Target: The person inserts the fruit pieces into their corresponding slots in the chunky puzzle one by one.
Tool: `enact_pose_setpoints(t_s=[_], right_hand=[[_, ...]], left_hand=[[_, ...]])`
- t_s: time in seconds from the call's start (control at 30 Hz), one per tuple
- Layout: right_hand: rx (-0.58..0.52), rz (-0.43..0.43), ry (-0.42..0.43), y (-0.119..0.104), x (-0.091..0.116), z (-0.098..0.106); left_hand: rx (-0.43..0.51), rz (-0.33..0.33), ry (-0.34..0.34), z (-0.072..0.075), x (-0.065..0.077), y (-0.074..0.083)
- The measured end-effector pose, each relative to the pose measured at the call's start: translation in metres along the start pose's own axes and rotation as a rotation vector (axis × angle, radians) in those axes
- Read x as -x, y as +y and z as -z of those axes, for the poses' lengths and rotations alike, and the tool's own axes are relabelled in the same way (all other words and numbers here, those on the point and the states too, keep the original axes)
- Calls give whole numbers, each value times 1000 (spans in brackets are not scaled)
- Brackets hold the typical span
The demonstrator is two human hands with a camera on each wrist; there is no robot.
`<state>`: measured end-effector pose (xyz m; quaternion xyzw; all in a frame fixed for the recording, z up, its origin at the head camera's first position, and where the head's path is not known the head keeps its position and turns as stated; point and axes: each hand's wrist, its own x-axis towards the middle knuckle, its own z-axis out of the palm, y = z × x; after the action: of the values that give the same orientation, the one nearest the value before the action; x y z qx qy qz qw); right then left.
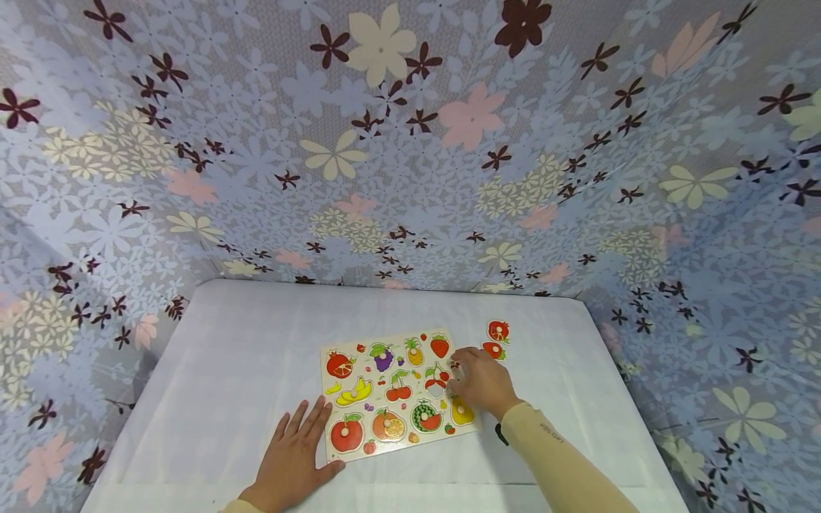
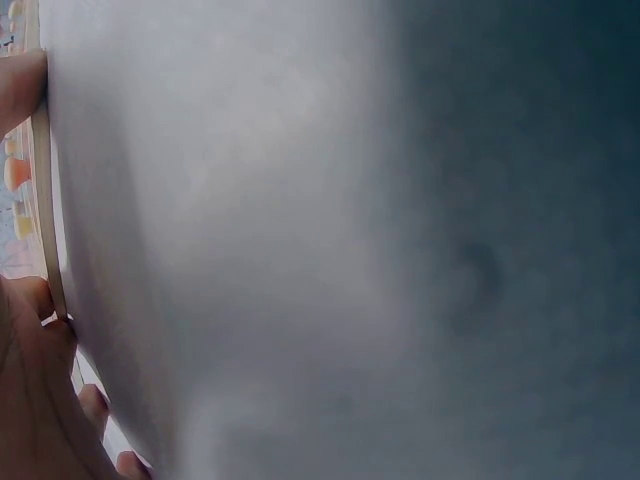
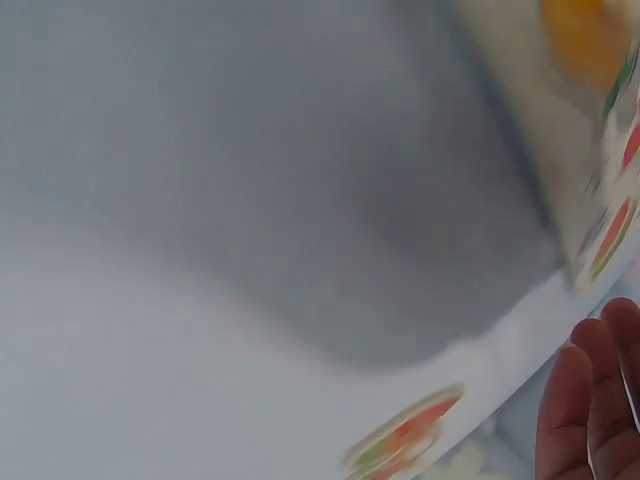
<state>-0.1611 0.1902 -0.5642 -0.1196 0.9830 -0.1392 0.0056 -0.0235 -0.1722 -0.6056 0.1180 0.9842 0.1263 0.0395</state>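
A fruit puzzle board [image 1: 365, 370] lies on the white table, with knobbed pieces such as an orange [image 1: 388, 426], a watermelon [image 1: 426, 416] and bananas [image 1: 355, 392]. My left hand [image 1: 288, 452] rests flat at its left edge, fingers spread, the tips at the border. Over the right edge, my right hand [image 1: 482, 381] has curled fingers that seem to pinch a red fruit puzzle piece [image 1: 439, 375] above a pale recess; the fingers hide much of it. In the right wrist view, fingers [image 3: 566, 410] stand near the board's corner. The left wrist view shows left fingers [image 2: 20, 90] at the board's edge.
Two loose pieces, a pomegranate [image 1: 498, 330] and a strawberry [image 1: 493, 350], lie right of the board, beyond my right hand. A flowered cloth [image 1: 398, 178] hangs behind the table [image 1: 256, 320] and down both sides.
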Motion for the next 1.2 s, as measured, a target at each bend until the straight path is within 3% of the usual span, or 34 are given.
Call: enact_pose_setpoints(t_s=[0.23,0.5,0.83,1.2], right_hand=[[-2,-63,62,40,-5,9],[-4,-214,9,73,-6,6],[-10,-257,-26,76,-7,0],[-56,-204,-18,78,-7,-4]], left_hand=[[6,1,-1,0,0,0],[6,0,-2,1,0,0],[0,-4,-2,0,-1,0],[11,-71,112,-5,2,-4]])
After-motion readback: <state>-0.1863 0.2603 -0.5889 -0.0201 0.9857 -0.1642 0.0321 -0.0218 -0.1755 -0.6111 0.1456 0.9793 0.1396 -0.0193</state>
